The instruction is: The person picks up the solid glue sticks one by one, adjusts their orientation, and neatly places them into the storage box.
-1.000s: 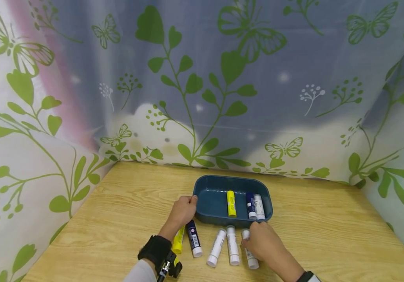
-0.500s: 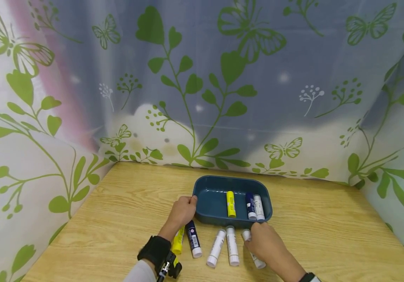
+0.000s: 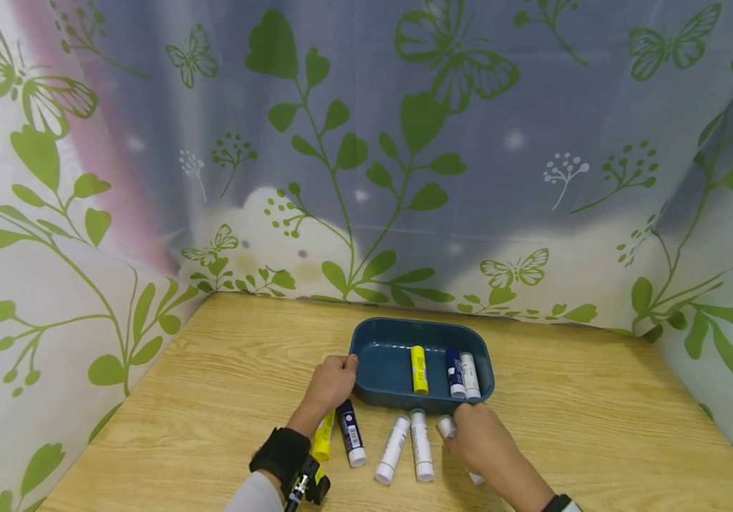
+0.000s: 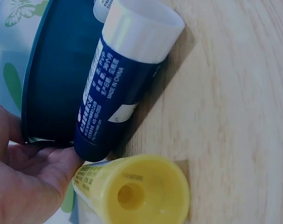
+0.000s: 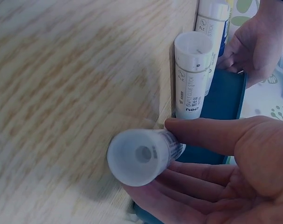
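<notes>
My left hand (image 3: 330,384) grips the left end of a dark blue tray (image 3: 384,366), thumb at the rim. In the right wrist view, my right hand (image 5: 211,172) holds a white glue stick (image 5: 136,157) between thumb and fingers, its round base facing the camera. That stick lies in front of the tray's right part, mostly covered by the hand in the head view. Inside the tray are a yellow glue stick (image 3: 419,370), a navy one (image 3: 456,373) and a white one (image 3: 471,375) beside it.
Two white glue sticks (image 3: 393,450) lie side by side in front of the tray. A navy glue stick (image 3: 351,434) and a yellow one (image 3: 323,437) lie by my left wrist. Behind the wooden table (image 3: 264,327) hangs a leaf-patterned curtain (image 3: 353,178).
The white glue stick at my right hand has turned, its near end swinging right beneath the hand. My left hand and the tray stay practically where they were.
</notes>
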`<action>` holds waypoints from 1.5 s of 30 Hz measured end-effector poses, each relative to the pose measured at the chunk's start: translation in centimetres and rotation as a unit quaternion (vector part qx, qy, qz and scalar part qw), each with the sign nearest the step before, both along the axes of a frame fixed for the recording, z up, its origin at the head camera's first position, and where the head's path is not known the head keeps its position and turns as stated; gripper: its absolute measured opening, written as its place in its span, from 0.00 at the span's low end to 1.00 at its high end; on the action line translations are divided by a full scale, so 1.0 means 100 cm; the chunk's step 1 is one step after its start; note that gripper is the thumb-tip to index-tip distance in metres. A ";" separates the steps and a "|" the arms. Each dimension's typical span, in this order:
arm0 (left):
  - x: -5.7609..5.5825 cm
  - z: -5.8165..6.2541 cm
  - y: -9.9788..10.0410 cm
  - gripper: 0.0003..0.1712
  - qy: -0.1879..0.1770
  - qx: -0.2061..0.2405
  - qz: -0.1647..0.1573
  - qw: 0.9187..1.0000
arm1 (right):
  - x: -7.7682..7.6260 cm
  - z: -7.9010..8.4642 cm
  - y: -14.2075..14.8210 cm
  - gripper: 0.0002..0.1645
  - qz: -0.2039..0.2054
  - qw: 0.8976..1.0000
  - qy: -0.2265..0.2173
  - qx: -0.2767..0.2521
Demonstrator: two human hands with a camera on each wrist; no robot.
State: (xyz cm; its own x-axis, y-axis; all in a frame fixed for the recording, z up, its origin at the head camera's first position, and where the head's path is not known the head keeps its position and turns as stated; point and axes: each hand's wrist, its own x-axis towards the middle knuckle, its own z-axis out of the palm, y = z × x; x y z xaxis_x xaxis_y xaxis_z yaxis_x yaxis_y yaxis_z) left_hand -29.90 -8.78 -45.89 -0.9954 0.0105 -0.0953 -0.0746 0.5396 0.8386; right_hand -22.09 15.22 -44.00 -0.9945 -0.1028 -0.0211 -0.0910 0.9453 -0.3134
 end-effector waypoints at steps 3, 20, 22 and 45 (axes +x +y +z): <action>0.000 0.000 0.000 0.24 -0.001 0.000 0.000 1.000 | 0.000 -0.001 0.000 0.14 0.005 1.000 0.005 0.002; -0.001 0.000 0.000 0.24 0.007 -0.002 0.000 1.000 | -0.001 -0.004 0.001 0.16 0.018 0.999 0.039 0.003; -0.001 0.000 0.000 0.24 0.008 -0.001 -0.001 1.000 | -0.001 -0.004 0.001 0.15 0.019 0.999 0.040 0.004; 0.000 0.000 0.000 0.24 -0.001 0.001 0.002 1.000 | -0.002 -0.003 0.001 0.16 0.013 1.000 0.018 -0.002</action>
State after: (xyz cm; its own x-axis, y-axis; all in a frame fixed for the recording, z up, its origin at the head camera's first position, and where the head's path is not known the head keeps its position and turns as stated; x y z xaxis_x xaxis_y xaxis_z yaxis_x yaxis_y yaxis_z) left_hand -29.90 -8.79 -45.88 -0.9952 0.0060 -0.0973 -0.0789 0.5376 0.8395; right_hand -22.25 15.33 -44.29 -0.9916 -0.1282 0.0156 -0.1266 0.9410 -0.3139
